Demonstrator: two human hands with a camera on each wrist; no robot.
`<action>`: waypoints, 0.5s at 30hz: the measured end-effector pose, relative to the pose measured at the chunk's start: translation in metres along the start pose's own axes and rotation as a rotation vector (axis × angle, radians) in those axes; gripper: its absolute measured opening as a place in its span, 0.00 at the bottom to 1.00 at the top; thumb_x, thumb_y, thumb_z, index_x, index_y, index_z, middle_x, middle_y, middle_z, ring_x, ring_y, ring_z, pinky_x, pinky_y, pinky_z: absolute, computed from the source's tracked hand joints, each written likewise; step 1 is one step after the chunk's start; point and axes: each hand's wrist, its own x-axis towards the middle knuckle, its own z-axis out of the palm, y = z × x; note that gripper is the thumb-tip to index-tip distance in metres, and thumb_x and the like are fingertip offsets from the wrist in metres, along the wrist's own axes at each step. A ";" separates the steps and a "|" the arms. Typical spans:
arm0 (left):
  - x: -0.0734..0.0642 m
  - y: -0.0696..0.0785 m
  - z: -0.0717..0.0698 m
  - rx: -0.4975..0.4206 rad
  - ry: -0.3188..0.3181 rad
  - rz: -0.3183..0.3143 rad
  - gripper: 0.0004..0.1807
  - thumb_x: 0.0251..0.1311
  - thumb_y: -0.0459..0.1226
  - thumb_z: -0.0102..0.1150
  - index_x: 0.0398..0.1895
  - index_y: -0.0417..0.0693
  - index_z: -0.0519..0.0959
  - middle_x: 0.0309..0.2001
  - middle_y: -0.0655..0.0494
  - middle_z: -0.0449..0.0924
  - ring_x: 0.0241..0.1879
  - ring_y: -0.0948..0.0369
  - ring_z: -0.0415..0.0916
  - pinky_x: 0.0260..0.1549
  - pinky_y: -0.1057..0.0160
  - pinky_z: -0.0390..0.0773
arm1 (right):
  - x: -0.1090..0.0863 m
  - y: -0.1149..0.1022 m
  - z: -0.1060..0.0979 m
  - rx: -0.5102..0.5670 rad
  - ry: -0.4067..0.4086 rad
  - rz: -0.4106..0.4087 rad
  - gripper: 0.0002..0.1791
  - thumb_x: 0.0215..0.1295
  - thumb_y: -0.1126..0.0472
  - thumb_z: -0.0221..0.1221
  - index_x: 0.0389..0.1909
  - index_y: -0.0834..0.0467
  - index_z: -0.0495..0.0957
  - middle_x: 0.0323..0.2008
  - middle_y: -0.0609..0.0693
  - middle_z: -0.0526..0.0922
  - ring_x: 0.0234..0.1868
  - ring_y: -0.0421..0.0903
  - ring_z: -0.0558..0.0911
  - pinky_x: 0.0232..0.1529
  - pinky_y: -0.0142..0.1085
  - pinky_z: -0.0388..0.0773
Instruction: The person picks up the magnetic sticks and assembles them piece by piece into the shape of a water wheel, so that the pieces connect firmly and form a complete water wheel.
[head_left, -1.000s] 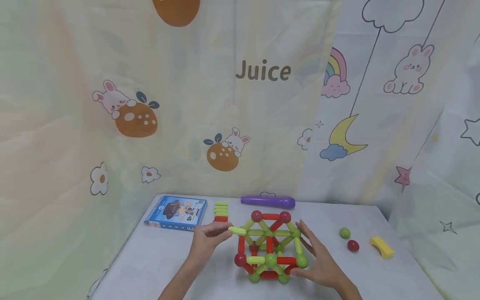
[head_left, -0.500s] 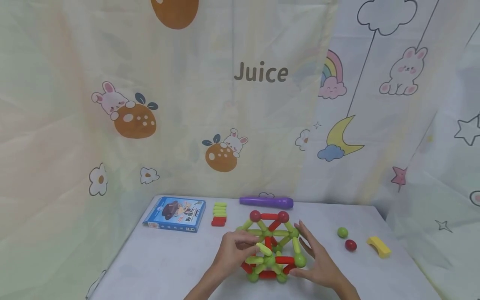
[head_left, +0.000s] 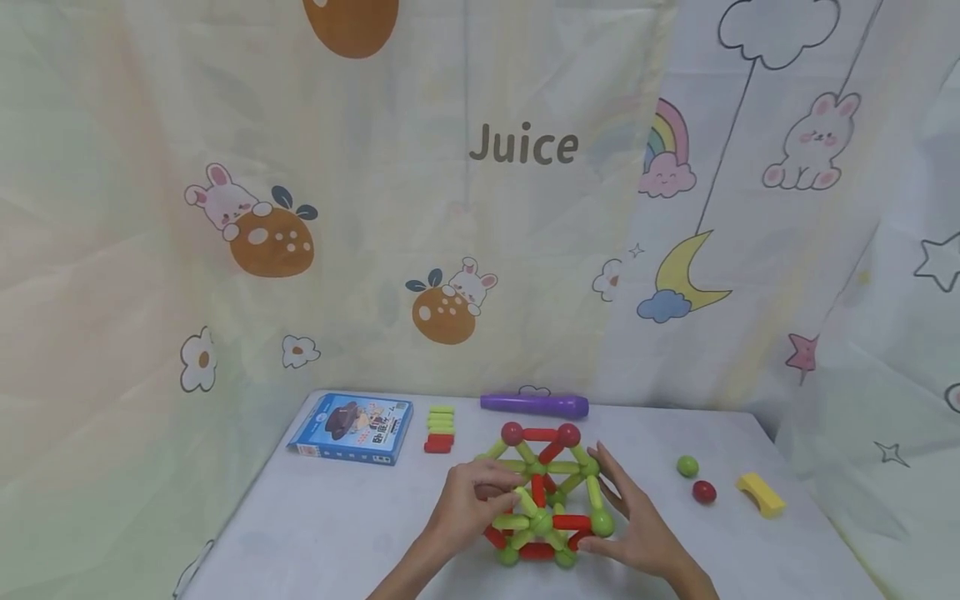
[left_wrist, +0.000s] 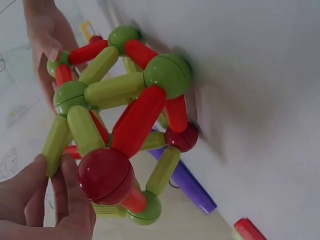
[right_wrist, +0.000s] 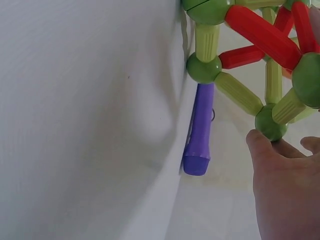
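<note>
A frame of red and yellow-green magnetic rods with red and green balls stands on the table between my hands. My left hand pinches a yellow-green rod between thumb and fingers. That rod's far end meets a green ball at the front of the frame. On the other side, my right hand holds the frame's right edge, with the thumb low and the fingers higher up. In the right wrist view, a green ball sits against the right thumb and fingers. Parts of the frame's left side are hidden by my left hand.
Loose yellow-green rods and red rods lie beyond the frame. A blue box is at the back left, a purple microphone-shaped object behind. A green ball, red ball and yellow arched block lie right.
My left hand has moved right, bringing the yellow-green rod from the frame's left side to the front green ball. My right hand has stayed on the frame's right edge.
</note>
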 end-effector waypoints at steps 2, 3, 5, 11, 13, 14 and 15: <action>-0.001 0.000 0.000 -0.020 0.007 0.002 0.11 0.66 0.33 0.74 0.49 0.54 0.93 0.46 0.60 0.88 0.44 0.62 0.86 0.47 0.65 0.88 | 0.000 -0.001 0.000 0.008 0.000 0.008 0.71 0.54 0.51 0.83 0.89 0.44 0.43 0.84 0.62 0.58 0.82 0.65 0.61 0.67 0.54 0.76; -0.002 0.001 0.001 -0.030 0.010 0.003 0.11 0.66 0.33 0.75 0.49 0.54 0.93 0.47 0.60 0.88 0.44 0.63 0.86 0.48 0.65 0.88 | 0.000 -0.001 0.000 0.013 0.000 0.013 0.71 0.54 0.52 0.83 0.89 0.45 0.43 0.84 0.61 0.58 0.82 0.66 0.61 0.67 0.53 0.76; -0.002 0.000 -0.001 -0.046 0.010 0.010 0.11 0.66 0.33 0.75 0.50 0.52 0.93 0.47 0.61 0.89 0.44 0.63 0.86 0.47 0.65 0.88 | 0.001 -0.001 0.001 0.018 0.000 0.021 0.71 0.54 0.52 0.83 0.89 0.45 0.43 0.84 0.61 0.58 0.82 0.66 0.61 0.67 0.53 0.77; 0.006 -0.019 -0.033 -0.074 0.098 -0.005 0.13 0.66 0.34 0.75 0.53 0.43 0.90 0.48 0.52 0.92 0.48 0.57 0.89 0.49 0.66 0.87 | 0.001 -0.002 0.000 0.011 -0.005 0.007 0.70 0.55 0.52 0.83 0.89 0.46 0.43 0.84 0.62 0.58 0.81 0.68 0.61 0.67 0.52 0.76; 0.015 -0.037 -0.050 -0.045 0.228 -0.039 0.12 0.66 0.33 0.74 0.51 0.42 0.90 0.47 0.49 0.92 0.48 0.55 0.89 0.48 0.67 0.87 | 0.001 -0.001 -0.002 0.014 0.003 -0.004 0.71 0.55 0.52 0.83 0.89 0.46 0.43 0.84 0.63 0.59 0.81 0.69 0.61 0.67 0.51 0.76; 0.019 -0.047 -0.057 -0.022 0.303 -0.066 0.12 0.66 0.32 0.74 0.51 0.42 0.90 0.47 0.49 0.92 0.48 0.54 0.89 0.48 0.67 0.87 | 0.000 -0.001 -0.003 0.012 0.006 -0.010 0.71 0.55 0.53 0.83 0.89 0.46 0.42 0.84 0.63 0.59 0.81 0.70 0.61 0.67 0.51 0.77; 0.025 -0.058 -0.063 0.004 0.372 -0.097 0.12 0.65 0.32 0.75 0.50 0.41 0.90 0.47 0.48 0.92 0.49 0.54 0.89 0.47 0.66 0.87 | 0.000 -0.001 -0.004 0.017 0.013 -0.009 0.71 0.54 0.53 0.83 0.89 0.46 0.43 0.83 0.63 0.59 0.81 0.70 0.61 0.67 0.50 0.77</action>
